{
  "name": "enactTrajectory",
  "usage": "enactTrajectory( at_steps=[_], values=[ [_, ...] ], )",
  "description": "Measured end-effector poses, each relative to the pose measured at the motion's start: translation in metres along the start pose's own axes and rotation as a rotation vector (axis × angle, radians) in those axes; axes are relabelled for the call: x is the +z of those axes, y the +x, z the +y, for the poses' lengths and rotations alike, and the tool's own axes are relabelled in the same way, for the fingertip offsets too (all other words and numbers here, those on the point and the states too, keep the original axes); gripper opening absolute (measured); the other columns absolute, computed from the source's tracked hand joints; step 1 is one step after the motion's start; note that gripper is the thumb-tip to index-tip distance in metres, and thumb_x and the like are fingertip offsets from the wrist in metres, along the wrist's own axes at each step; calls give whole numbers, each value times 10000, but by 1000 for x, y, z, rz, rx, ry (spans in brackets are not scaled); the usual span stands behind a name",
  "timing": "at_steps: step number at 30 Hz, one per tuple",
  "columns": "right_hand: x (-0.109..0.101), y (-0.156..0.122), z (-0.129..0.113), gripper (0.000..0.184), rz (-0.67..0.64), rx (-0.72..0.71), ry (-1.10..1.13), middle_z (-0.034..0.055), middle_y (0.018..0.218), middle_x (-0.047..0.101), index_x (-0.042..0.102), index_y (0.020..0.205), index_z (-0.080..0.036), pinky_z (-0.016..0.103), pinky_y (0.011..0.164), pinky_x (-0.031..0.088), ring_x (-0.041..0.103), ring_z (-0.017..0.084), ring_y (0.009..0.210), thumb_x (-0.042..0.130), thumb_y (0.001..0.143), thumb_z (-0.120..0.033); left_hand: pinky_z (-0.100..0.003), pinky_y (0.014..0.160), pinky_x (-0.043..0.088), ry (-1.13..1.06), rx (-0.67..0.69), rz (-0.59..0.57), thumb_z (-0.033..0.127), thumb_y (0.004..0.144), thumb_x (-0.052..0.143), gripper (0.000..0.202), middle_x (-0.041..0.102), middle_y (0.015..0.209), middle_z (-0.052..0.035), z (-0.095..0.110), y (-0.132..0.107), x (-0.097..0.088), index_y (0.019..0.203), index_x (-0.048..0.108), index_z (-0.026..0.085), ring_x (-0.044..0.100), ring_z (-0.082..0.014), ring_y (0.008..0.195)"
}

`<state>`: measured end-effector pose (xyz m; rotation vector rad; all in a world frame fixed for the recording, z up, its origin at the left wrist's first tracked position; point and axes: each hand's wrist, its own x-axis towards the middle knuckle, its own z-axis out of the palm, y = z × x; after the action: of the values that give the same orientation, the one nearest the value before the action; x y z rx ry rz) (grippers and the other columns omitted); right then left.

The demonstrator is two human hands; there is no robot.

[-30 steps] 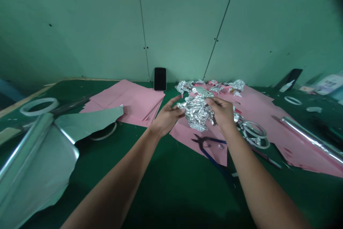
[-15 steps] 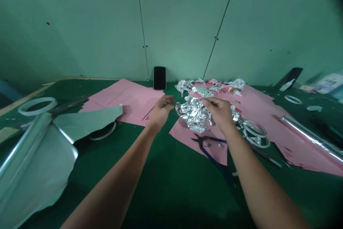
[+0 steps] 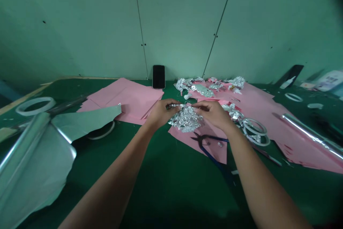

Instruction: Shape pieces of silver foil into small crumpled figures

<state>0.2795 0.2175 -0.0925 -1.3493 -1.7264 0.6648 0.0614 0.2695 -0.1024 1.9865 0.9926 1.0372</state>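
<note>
Pinching the foil [image 3: 187,120] by its top edge, both hands are closed on it: L hand [image 3: 160,113] at its 10 o'clock, R hand [image 3: 214,113] at its 2, fingertips a small gap apart. Foil is crumpled, silver, mid-view, hanging in front of a pink sheet [image 3: 218,152]; can't tell if its lower edge touches. Clock below is centred on the foil. Pliers [image 3: 204,139] lie on the sheet at 4 o'clock, blue handles spread, one running off onto the green table [image 3: 171,186]. Phone [image 3: 158,77], dark screen, stands upright nr the wall [image 3: 182,25] at 11. Pink stack [image 3: 128,98], edges fanned, at 10, just beyond L hand. Scraps [image 3: 202,90] of foil & pink paper heaped at 1. White rings [image 3: 245,128] overlap at 3, w/ crumpled foil touching; farther out same way, a shiny roll [image 3: 311,134] on more pink paper [image 3: 259,109]. Big foil sheet [image 3: 50,164], partly unrolled, at 8, well apart from L hand
</note>
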Motion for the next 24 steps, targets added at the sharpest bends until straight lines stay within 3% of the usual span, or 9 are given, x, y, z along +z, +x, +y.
enactTrajectory(
  at_steps=[5, 9, 13, 24],
  values=[
    [12, 1, 2, 159, 76, -15, 0, 52, 879, 729, 742, 888, -229, 370, 749, 516, 661, 196, 815, 670, 781, -320, -326, 754, 454, -33, 43, 35, 355, 726, 719, 188, 706, 921, -63, -2, 1, 1, 854, 734, 219, 619, -217, 869],
    [16, 2, 3, 153, 164, -27, 9, 43, 870, 728, 737, 848, -224, 347, 731, 507, 657, 196, 813, 662, 777, -337, -328, 729, 454, -26, -26, -8, 380, 735, 704, 189, 709, 866, -52, 1, 0, 3, 820, 727, 213, 619, -216, 818],
    [22, 2, 5, 209, 245, 6, 38, 28, 743, 697, 724, 829, -197, 298, 606, 468, 608, 165, 655, 622, 798, -377, -327, 736, 450, -80, -69, -25, 332, 751, 681, 151, 706, 822, -48, 8, -1, 5, 808, 713, 196, 617, -201, 776],
    [35, 1, 0, 172, 331, 15, 135, 0, 625, 634, 718, 777, -197, 280, 566, 447, 552, 145, 575, 633, 774, -347, -306, 690, 414, -6, 54, 103, 297, 730, 669, 89, 678, 796, -28, 14, -6, 13, 743, 717, 222, 588, -185, 747]
  ],
)
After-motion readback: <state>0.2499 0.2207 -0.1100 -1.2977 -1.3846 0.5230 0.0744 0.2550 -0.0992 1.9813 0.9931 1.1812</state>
